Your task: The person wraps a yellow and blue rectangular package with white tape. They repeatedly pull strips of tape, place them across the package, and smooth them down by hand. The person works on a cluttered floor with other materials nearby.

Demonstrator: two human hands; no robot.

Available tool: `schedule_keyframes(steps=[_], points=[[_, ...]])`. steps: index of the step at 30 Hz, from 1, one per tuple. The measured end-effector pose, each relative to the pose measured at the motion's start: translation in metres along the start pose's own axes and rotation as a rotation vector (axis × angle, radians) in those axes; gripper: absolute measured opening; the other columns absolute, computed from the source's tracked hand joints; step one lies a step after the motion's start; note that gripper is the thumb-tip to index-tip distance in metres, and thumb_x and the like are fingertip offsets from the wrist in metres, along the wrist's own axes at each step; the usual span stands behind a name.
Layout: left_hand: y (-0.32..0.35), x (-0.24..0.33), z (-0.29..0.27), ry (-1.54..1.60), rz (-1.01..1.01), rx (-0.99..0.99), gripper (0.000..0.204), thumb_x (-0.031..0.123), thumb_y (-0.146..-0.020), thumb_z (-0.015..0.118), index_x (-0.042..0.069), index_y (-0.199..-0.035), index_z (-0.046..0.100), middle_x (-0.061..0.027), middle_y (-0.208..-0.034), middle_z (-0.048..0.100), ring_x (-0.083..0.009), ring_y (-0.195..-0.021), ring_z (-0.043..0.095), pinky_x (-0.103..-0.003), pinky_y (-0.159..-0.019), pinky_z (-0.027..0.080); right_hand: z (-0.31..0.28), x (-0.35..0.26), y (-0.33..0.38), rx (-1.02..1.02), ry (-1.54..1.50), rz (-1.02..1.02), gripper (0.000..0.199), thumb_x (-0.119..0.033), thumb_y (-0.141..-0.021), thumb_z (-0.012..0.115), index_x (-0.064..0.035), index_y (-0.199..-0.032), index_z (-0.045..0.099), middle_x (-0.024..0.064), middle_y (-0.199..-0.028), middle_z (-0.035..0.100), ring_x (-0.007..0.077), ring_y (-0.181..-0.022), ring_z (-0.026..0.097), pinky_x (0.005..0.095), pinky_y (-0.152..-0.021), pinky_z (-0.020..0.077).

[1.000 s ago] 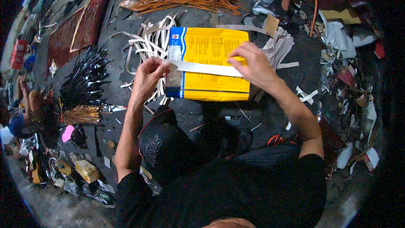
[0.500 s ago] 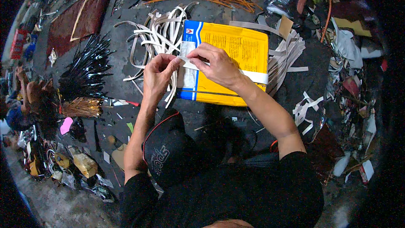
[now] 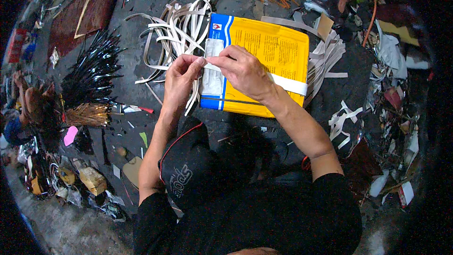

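Strip (image 3: pixel 289 84) is slanted lengthwise down rightward, its left end finger-pinched by left hand (image 3: pixel 181 79); right hand (image 3: pixel 245 73), fingertips pressed together, is newly drawn alongside.

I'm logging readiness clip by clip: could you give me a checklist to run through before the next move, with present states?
1. Left hand pinching the white strip near its left end: ok.
2. Right hand also gripping the strip: cannot tell; its fingertips meet the left's, hiding the contact.
3. Strip lying across the yellow package: ok, its right part reaches the package's right edge.
4. Strip visible along its whole length: not ok, the right hand covers its middle.
5. Loose white strips off the package's yellow face: ok, they lie to its left.
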State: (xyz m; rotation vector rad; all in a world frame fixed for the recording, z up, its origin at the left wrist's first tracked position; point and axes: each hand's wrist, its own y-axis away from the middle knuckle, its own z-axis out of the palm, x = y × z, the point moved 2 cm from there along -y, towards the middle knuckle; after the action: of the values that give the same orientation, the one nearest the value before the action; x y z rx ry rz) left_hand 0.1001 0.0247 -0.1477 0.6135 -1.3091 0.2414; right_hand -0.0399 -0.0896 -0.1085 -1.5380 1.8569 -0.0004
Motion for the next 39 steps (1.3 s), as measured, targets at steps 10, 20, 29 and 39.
schedule_keyframes(steps=[10, 20, 29, 39], points=[[-0.001, -0.001, 0.006, 0.155, -0.104, 0.019, 0.019, 0.021, -0.093, 0.063, 0.004, -0.087, 0.059, 0.0006, -0.075, 0.058, -0.0057, -0.063, 0.048, -0.02, -0.057, 0.038, 0.006, -0.013, -0.001, 0.023, 0.115, 0.072, 0.022, -0.017, -0.079, 0.071, -0.009, -0.098, 0.066, 0.0057, -0.086, 0.059, 0.0241, -0.083, 0.057, 0.0366, -0.074, 0.0424], [0.006, -0.004, 0.003, -0.043, 0.045, 0.048, 0.018, 0.021, -0.091, 0.065, 0.003, -0.092, 0.063, 0.0007, -0.076, 0.059, -0.0045, -0.064, 0.048, -0.019, -0.057, 0.036, 0.006, -0.011, -0.005, 0.071, 0.137, 0.053, 0.014, -0.017, -0.079, 0.071, -0.0086, -0.091, 0.068, 0.0051, -0.084, 0.058, 0.0231, -0.08, 0.056, 0.0365, -0.072, 0.0417], [-0.002, -0.015, 0.003, 0.049, 0.041, 0.05, 0.017, 0.019, -0.093, 0.062, 0.001, -0.093, 0.063, 0.0, -0.08, 0.061, -0.0037, -0.067, 0.049, -0.019, -0.059, 0.039, 0.01, -0.004, -0.003, 0.069, 0.013, 0.073, 0.015, -0.015, -0.077, 0.072, -0.0064, -0.087, 0.065, 0.0083, -0.082, 0.057, 0.0277, -0.078, 0.058, 0.0381, -0.069, 0.0485], [0.0, -0.015, 0.002, 0.308, -0.198, -0.015, 0.017, 0.021, -0.093, 0.062, 0.004, -0.092, 0.063, 0.0036, -0.076, 0.056, -0.0032, -0.066, 0.047, -0.017, -0.06, 0.037, 0.009, -0.003, -0.004, 0.038, 0.034, 0.045, 0.015, -0.014, -0.079, 0.072, -0.0064, -0.09, 0.064, 0.0096, -0.083, 0.057, 0.0279, -0.08, 0.058, 0.038, -0.072, 0.0496]])
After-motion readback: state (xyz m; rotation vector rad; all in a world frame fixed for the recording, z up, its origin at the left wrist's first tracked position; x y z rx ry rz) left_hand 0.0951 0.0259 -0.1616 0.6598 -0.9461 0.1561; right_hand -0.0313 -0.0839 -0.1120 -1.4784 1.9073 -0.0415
